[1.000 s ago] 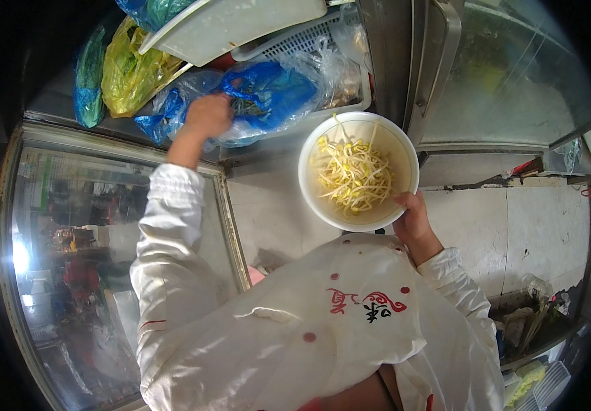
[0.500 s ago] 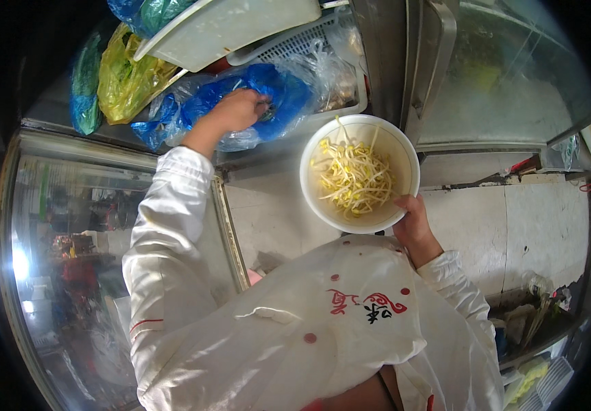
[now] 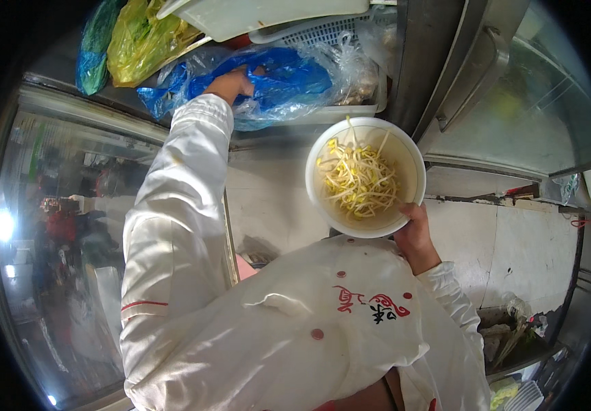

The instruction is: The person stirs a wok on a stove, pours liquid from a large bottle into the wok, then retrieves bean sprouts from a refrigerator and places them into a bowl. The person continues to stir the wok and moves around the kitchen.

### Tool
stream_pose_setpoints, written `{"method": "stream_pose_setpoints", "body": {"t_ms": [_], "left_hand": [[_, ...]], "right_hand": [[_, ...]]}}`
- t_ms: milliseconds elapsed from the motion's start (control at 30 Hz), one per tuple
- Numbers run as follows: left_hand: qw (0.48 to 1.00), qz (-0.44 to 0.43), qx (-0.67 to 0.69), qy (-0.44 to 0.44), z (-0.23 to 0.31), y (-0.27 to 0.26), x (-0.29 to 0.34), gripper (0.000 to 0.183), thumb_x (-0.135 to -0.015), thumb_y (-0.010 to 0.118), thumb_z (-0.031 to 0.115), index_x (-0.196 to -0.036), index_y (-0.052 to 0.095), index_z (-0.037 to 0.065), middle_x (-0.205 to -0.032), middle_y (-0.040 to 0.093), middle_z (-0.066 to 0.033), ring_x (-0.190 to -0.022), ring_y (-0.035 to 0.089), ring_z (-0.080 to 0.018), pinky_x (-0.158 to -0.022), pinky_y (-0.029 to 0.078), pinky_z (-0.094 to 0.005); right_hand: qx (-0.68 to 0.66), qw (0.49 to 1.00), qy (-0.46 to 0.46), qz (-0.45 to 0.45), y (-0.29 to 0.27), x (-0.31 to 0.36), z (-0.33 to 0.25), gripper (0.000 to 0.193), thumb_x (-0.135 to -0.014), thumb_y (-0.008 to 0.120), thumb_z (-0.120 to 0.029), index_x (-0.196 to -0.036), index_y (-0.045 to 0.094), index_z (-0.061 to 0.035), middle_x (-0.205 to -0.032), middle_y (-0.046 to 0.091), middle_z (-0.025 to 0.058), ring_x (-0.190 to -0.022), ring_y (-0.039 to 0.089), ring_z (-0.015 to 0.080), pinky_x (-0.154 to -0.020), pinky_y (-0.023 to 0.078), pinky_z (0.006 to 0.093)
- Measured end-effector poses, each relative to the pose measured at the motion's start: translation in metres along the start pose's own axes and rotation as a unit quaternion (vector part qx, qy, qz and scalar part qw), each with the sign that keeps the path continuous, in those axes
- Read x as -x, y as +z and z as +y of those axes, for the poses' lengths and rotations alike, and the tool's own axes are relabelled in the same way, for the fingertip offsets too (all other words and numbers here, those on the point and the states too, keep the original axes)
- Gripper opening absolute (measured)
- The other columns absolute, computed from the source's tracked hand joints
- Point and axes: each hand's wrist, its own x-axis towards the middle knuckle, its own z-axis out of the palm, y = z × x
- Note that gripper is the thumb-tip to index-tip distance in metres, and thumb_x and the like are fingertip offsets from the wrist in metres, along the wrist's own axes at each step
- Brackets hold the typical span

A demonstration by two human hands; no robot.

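My right hand [image 3: 417, 236] grips the rim of a white bowl [image 3: 317, 175], thumb over the edge and fingers underneath. Pale bean sprouts with yellow heads [image 3: 360, 177] lie heaped inside it. At the upper left, my left hand [image 3: 232, 85] is at a crumpled blue plastic bag [image 3: 295, 74]. Its fingers are curled on the film, partly hidden by the folds. The bag rests in a pale bin with clear plastic around it; what it contains cannot be made out.
A yellow plastic bag [image 3: 134, 51] and a green one [image 3: 95, 58] lie left of the bin. Above stands a white tub [image 3: 268, 15]. A glass-fronted door with a metal handle [image 3: 480, 79] is open at right; a sliding glass panel [image 3: 83, 226] lies at left.
The bag's blue film now covers more of my left hand, whose fingers have curled on it. The view has shifted a little; my right hand still holds the bowl of sprouts.
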Motion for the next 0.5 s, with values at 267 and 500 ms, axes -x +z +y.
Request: {"method": "stream_pose_setpoints", "body": {"t_ms": [267, 500], "left_hand": [[0.959, -0.055, -0.269, 0.067, -0.034, 0.027, -0.010, 0.040, -0.083, 0.066, 0.029, -0.115, 0.067, 0.006, -0.118, 0.063, -0.0243, -0.108, 0.062, -0.0385, -0.095, 0.047, -0.0415], [0.971, -0.042, -0.173, 0.159, 0.011, 0.004, -0.052, 0.071, -0.072, 0.076, 0.048, -0.122, 0.060, 0.001, -0.122, 0.060, -0.0224, -0.111, 0.059, -0.0315, -0.095, 0.047, -0.0403]], "right_hand": [[-0.010, 0.999, 0.003, 0.033, 0.008, 0.002, -0.004, 0.065, -0.076, 0.053, -0.015, -0.136, 0.041, 0.0066, -0.131, 0.055, 0.0205, -0.119, 0.055, 0.0317, -0.103, 0.044, 0.0417], [-0.015, 0.999, -0.001, 0.032, 0.008, 0.000, -0.005, 0.065, -0.076, 0.053, -0.014, -0.136, 0.042, 0.0067, -0.132, 0.054, 0.0201, -0.119, 0.055, 0.0321, -0.103, 0.045, 0.0411]]}}
